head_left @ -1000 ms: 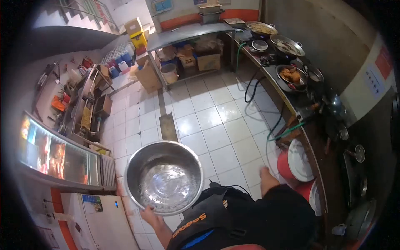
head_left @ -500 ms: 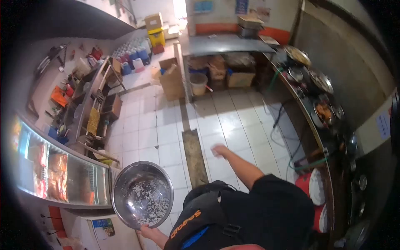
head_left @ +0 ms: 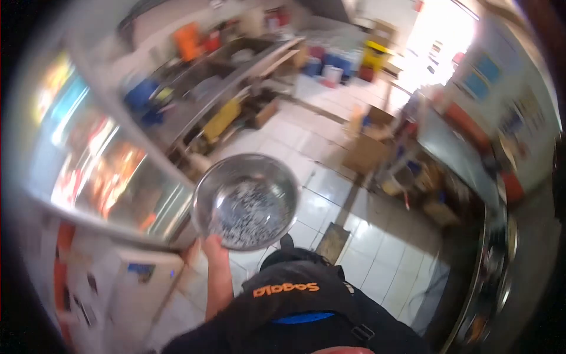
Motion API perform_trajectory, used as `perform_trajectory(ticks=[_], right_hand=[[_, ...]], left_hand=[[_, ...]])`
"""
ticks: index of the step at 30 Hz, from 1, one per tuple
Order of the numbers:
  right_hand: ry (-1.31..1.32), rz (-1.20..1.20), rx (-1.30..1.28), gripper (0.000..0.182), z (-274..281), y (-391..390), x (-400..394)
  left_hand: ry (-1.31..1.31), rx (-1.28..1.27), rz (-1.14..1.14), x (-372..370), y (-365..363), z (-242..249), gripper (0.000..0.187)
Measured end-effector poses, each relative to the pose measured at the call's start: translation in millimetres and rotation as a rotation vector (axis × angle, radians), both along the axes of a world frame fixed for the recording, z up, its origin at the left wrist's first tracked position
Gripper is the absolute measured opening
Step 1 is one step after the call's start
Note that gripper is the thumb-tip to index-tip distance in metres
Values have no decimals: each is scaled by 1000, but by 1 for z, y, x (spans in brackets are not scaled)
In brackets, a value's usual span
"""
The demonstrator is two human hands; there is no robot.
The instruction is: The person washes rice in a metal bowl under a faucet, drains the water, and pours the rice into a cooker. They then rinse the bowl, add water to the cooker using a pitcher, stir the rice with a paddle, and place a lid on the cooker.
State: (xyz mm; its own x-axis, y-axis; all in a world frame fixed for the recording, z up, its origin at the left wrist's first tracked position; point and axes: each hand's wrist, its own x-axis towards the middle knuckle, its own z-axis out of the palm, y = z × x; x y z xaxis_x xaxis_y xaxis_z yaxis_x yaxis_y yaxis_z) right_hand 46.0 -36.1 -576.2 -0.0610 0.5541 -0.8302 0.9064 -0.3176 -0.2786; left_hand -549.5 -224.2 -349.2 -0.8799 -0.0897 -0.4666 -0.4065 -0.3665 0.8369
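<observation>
My left hand (head_left: 213,244) grips the near rim of a round steel bowl (head_left: 277,180), thumb over the edge. The bowl is held out in front of my body, tilted so its inside shows. Small white bits (head_left: 244,215), which look like rice grains, lie scattered over its bottom and side. My right hand is out of the picture.
A lit glass display fridge (head_left: 112,171) stands close on the left, above a white cabinet (head_left: 141,283). A sink counter (head_left: 206,109) runs behind it. Cardboard boxes (head_left: 368,144) and a steel table (head_left: 454,141) are ahead right; a stove counter (head_left: 480,277) lines the right.
My view has swung left, so the room shifts right in the picture. The bowl, still in my left hand, appears higher and farther right. My right hand has left the view.
</observation>
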Motion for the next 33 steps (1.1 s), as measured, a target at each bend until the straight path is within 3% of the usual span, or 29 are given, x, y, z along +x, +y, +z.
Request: perform_trajectory(ticks=[2, 5, 8, 9, 10, 13, 17, 22, 24, 26, 27, 28, 29, 31, 33], right_hand=[[63, 155, 12, 10, -7, 72, -77], [211, 168, 38, 9, -31, 217, -204], [649, -139, 82, 7, -85, 376, -373], [646, -357, -57, 11, 7, 400, -458], [786, -414, -28, 8, 81, 409, -524], [868, -169, 154, 14, 132, 455, -680], [835, -110, 146, 18, 181, 451, -814], [868, 74, 76, 20, 215, 435, -950], [915, 127, 74, 23, 223, 443, -1005], [957, 250, 99, 23, 221, 463, -1067], [1090, 317, 148, 23, 227, 470, -1096], [1005, 340, 106, 22, 232, 484, -1139], [1029, 420, 100, 21, 232, 499, -1181], [931, 613, 345, 25, 247, 522, -1269], [927, 714, 398, 26, 245, 544, -1350]], left_hand=[[-1, -20, 90, -35, 42, 23, 33], [48, 29, 125, -75, 78, 47, 35], [62, 123, 203, -123, 111, 77, 35], [45, 125, 237, -146, 117, 72, 37], [49, 134, 250, -168, 123, 70, 37], [97, 176, 279, -244, 115, 60, 41], [49, 62, 422, -347, 124, 51, 46], [49, 122, 434, -430, 129, 50, 45], [8, 146, 508, -450, 115, 30, 33], [81, 104, 442, -453, 100, 4, 24], [337, -623, 239, -448, 91, -8, 23], [603, -1325, -13, -446, 81, -25, 24], [324, -821, 169, -450, 54, -64, 27], [25, -272, 379, -459, 58, -76, 31], [-9, -323, 357, -447, 64, -78, 40]])
